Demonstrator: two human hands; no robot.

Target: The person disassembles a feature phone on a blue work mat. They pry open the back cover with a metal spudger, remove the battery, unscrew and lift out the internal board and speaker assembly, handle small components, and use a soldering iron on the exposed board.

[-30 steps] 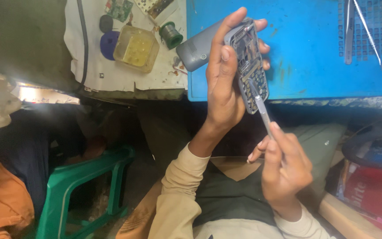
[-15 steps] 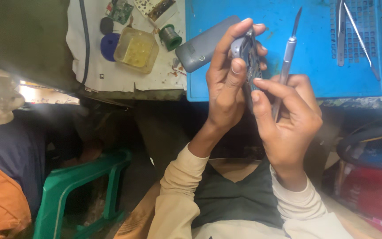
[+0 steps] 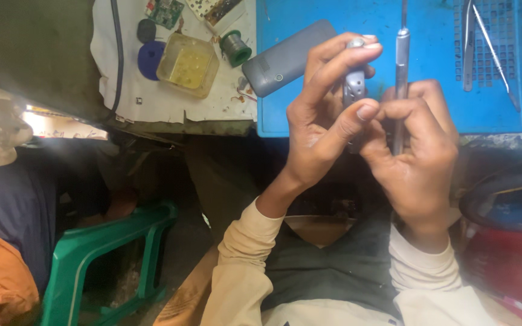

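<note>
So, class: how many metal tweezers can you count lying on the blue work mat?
2, both at the mat's upper right over its grid section: one tweezers lying nearly straight, the other tweezers slanting rightwards beside it. More may be hidden behind the hands.

Bench: a workbench edge point(image 3: 212, 128) runs across the top of the view, its left part under torn white paper point(image 3: 122, 90), its right part under a blue work mat point(image 3: 436, 66).
On the paper: a square yellow plastic tub point(image 3: 187, 64) at its centre; a round dark-blue lid point(image 3: 150, 60) at the tub's 9 o'clock; a small dark oval piece point(image 3: 147, 30) at 10 o'clock; a green circuit board point(image 3: 165, 12) at 11 o'clock; a green solder spool point(image 3: 235, 48) at 2 o'clock; a black cable point(image 3: 118, 54) down the left side.
On the mat: a grey phone back cover point(image 3: 288, 57) at 9 o'clock; metal tweezers point(image 3: 484, 42) at 2 o'clock on its ribbed area.
</note>
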